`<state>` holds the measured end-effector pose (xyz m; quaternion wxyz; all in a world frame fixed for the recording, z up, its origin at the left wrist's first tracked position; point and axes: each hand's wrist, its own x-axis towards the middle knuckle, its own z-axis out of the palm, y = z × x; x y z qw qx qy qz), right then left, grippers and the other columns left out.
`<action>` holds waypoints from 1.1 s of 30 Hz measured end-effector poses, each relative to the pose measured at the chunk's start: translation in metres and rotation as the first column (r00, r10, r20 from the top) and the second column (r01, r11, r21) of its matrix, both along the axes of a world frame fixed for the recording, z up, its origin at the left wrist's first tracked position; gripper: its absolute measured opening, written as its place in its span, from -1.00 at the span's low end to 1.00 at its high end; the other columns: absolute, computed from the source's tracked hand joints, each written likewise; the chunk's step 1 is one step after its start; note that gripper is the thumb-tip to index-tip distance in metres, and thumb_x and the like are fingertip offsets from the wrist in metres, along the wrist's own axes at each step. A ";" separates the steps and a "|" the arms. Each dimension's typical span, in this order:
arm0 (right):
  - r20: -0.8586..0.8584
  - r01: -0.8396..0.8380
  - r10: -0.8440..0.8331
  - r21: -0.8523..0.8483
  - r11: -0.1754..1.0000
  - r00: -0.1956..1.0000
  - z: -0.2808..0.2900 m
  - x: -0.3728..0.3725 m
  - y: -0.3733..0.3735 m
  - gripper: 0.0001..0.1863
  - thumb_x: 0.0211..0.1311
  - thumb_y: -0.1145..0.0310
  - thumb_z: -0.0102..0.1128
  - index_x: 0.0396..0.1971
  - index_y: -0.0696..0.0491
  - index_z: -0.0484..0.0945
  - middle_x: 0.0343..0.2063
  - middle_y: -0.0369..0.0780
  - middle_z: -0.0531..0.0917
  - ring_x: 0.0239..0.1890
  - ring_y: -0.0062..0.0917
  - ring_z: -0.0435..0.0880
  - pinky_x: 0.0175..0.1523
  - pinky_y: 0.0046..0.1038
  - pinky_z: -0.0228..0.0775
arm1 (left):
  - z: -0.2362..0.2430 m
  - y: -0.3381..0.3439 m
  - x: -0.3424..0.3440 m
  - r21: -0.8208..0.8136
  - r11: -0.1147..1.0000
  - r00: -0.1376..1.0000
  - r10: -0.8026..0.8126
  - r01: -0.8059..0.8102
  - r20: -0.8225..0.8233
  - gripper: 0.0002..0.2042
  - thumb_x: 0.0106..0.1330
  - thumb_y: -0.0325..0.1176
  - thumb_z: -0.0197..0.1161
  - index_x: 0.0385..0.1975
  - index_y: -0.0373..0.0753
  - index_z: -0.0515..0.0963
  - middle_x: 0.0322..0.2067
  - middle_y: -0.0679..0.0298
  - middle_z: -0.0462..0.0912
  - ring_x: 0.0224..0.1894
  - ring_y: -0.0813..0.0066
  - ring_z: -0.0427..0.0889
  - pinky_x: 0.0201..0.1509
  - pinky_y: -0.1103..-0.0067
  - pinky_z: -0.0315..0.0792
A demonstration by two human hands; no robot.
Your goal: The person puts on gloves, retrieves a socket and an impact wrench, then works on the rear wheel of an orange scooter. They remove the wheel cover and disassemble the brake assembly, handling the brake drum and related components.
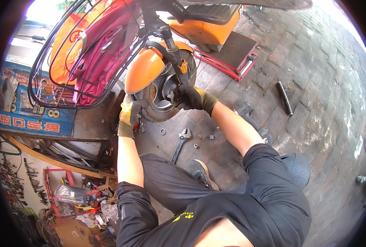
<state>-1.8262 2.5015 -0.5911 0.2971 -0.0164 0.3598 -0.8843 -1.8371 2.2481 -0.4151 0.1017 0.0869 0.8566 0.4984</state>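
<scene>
An orange scooter's front wheel (158, 113) sits in its dark fork (174, 53) under an orange fender (144, 70). My left hand (130, 113), in a yellow and dark glove, is closed on the tyre at its left side. My right hand (191, 98), gloved alike, has its fingers curled around something at the hub, by the fork's lower end; I cannot make out exactly what. Below the wheel, an adjustable wrench (179, 146), a ring (163, 131) and small nuts (196, 145) lie on the paving.
A wire basket (47, 61) with orange and pink bags hangs upper left, above a blue sign board (34, 123). A red lift stand (232, 72) is under the scooter. A dark tube (284, 98) lies at right. Cluttered parts and a red frame (59, 177) fill the lower left.
</scene>
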 end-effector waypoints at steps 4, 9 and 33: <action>0.000 -0.014 0.014 -0.035 0.999 1.000 0.003 -0.006 -0.017 -0.63 0.36 -0.01 0.05 -0.12 -0.06 0.65 -0.29 -0.22 0.78 -0.47 -0.52 0.72 -0.46 -0.56 0.42 | -0.009 0.009 -0.026 0.148 0.985 0.992 -0.072 0.087 -0.106 -0.36 0.19 -0.39 0.58 0.29 -0.37 0.51 0.15 0.13 0.70 0.14 0.33 0.71 0.21 0.49 0.58; 0.024 -0.023 0.024 -0.017 1.000 0.999 0.001 -0.013 -0.016 -0.60 0.36 0.03 -0.01 -0.15 0.02 0.65 -0.30 -0.17 0.78 -0.48 -0.50 0.70 -0.47 -0.54 0.41 | -0.021 0.005 -0.053 -0.336 0.931 0.945 -0.227 0.140 -0.237 -0.45 0.32 -0.33 0.50 0.31 -0.28 0.53 0.27 0.25 0.67 0.22 0.50 0.67 0.31 0.50 0.52; 0.072 -0.121 0.099 0.697 0.707 0.993 -0.033 0.148 0.121 -0.42 0.47 -0.06 -0.03 -0.37 0.18 0.72 -0.44 -0.04 0.79 -0.52 -0.31 0.76 -0.35 -0.33 0.58 | -0.102 -0.040 -0.128 -0.583 0.800 0.719 -0.323 -0.140 -0.615 -0.61 0.56 -0.30 0.06 0.29 -0.22 0.56 0.27 0.20 0.66 0.35 0.35 0.59 0.34 0.43 0.50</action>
